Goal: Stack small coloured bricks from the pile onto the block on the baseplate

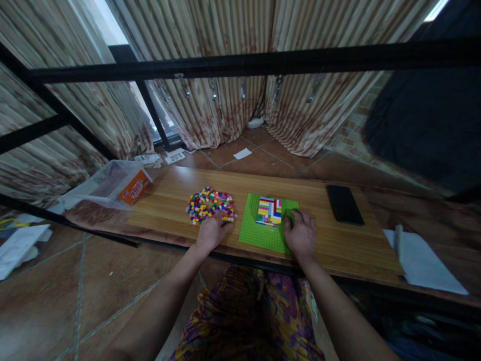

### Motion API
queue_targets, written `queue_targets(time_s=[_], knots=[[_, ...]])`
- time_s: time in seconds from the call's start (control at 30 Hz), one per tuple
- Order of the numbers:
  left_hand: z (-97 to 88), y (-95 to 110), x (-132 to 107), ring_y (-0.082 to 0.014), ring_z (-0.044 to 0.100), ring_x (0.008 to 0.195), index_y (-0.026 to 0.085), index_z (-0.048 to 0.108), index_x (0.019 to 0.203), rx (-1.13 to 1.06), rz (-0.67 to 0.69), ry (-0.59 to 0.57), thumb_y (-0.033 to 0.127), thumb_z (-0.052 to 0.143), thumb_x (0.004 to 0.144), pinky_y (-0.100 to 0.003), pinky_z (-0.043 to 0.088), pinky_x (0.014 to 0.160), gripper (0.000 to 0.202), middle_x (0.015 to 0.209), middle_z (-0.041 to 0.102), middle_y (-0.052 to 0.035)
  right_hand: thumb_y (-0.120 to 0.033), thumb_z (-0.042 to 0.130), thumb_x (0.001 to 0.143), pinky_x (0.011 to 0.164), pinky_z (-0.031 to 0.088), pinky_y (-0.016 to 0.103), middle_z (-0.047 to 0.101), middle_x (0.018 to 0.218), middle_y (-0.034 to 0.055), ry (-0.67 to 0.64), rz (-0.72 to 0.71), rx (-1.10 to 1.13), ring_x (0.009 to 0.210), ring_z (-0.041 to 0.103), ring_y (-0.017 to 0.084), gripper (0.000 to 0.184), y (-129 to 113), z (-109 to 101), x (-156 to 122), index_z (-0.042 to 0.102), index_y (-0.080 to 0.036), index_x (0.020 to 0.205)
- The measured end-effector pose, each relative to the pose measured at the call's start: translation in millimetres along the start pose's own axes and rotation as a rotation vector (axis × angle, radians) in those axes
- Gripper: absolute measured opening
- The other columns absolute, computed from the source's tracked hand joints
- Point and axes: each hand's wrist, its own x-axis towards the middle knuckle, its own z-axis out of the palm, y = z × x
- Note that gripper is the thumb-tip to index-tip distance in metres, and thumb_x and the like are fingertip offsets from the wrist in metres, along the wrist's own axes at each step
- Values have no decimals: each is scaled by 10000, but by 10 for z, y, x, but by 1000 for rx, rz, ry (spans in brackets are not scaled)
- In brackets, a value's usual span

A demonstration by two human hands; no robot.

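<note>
A loose pile of small multicoloured toy bricks point(196, 204) lies on the wooden board point(165, 210). My left hand point(212, 232) is at the near edge of this pile, its thumb and forefinger apart beside a few bricks; the other fingertips are hidden. To the right lies a green studded baseplate point(259, 237). On it sits a low, roughly square block of brightly coloured bricks point(269, 210) in rows. My right hand point(301, 233) rests over the baseplate's right edge, fingers loosely bent and apart, fingertips close to the block; nothing shows in its grasp.
A clear plastic box point(108, 183) with an orange label stands at the board's left end. A black phone point(344, 204) lies right of the baseplate. Farther right is white paper point(428, 263). A dark metal bar point(240, 65) crosses in front of the curtains.
</note>
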Motion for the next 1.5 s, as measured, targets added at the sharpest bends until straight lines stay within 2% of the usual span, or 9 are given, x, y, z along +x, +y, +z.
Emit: queue_targets(time_s=[0.17, 0.37, 0.57, 0.7, 0.93, 1.1, 1.27, 1.37, 1.5], knots=[[12, -37, 2, -171, 635, 718, 170, 636, 1156, -57, 2, 17, 399, 651, 842, -248, 424, 662, 389, 788, 694, -43, -341, 444, 917, 1027, 371, 470, 591, 1266, 176, -9, 5, 0, 1184, 486, 314, 395, -1, -5, 2, 629, -133, 1198], [38, -67, -50, -159, 636, 767, 189, 628, 1182, -118, 44, 50, 260, 615, 851, -243, 452, 700, 339, 853, 698, -34, -345, 446, 917, 1020, 372, 483, 598, 1259, 172, 2, 0, 10, 1174, 487, 318, 389, 13, 14, -1, 631, -141, 1192], [10, 124, -1, -179, 663, 862, 239, 696, 1101, 5, 177, 8, 217, 530, 893, -272, 478, 759, 267, 1133, 687, -77, -330, 443, 911, 1015, 373, 489, 599, 1258, 173, 5, 1, 14, 1178, 488, 317, 389, 12, 12, 3, 630, -146, 1198], [35, 170, 68, -210, 673, 902, 196, 696, 1050, 108, 160, -23, 220, 482, 919, -300, 493, 784, 253, 1140, 679, -110, -335, 437, 913, 1018, 371, 476, 601, 1245, 158, 12, -10, 17, 1165, 496, 307, 376, 6, 8, 1, 635, -160, 1181], [13, 178, 63, -202, 659, 908, 185, 673, 1029, 123, 159, -10, 259, 435, 962, -290, 489, 759, 258, 1127, 675, -111, -346, 433, 920, 1008, 379, 467, 602, 1247, 162, -3, 4, -1, 1174, 484, 310, 390, 1, 8, 7, 627, -150, 1196], [2, 359, 52, -166, 649, 915, 207, 697, 984, -53, 225, 17, 250, 461, 957, -250, 480, 815, 241, 1059, 689, -72, -335, 442, 918, 1016, 369, 472, 594, 1266, 170, -11, 12, 15, 1183, 480, 310, 389, -4, 5, 12, 627, -145, 1203], [105, 658, 34, -164, 656, 860, 231, 729, 972, -332, 307, 6, 208, 502, 923, -256, 487, 813, 234, 939, 715, -50, -341, 435, 925, 1024, 358, 471, 593, 1269, 163, -1, 17, 15, 1183, 487, 307, 390, -2, 11, 5, 629, -156, 1208], [156, 795, 62, -166, 660, 834, 225, 739, 966, -365, 294, 5, 195, 515, 908, -261, 488, 801, 233, 934, 727, -53, -344, 438, 926, 1023, 361, 465, 595, 1271, 166, -3, 22, 15, 1181, 491, 308, 392, -9, 9, 5, 628, -154, 1211], [151, 903, 137, -181, 670, 840, 215, 744, 933, -297, 306, -26, 190, 530, 894, -275, 482, 806, 219, 927, 742, -57, -339, 445, 923, 1025, 366, 462, 596, 1280, 165, -6, 31, 16, 1188, 492, 307, 392, -27, -5, 9, 628, -148, 1212]])
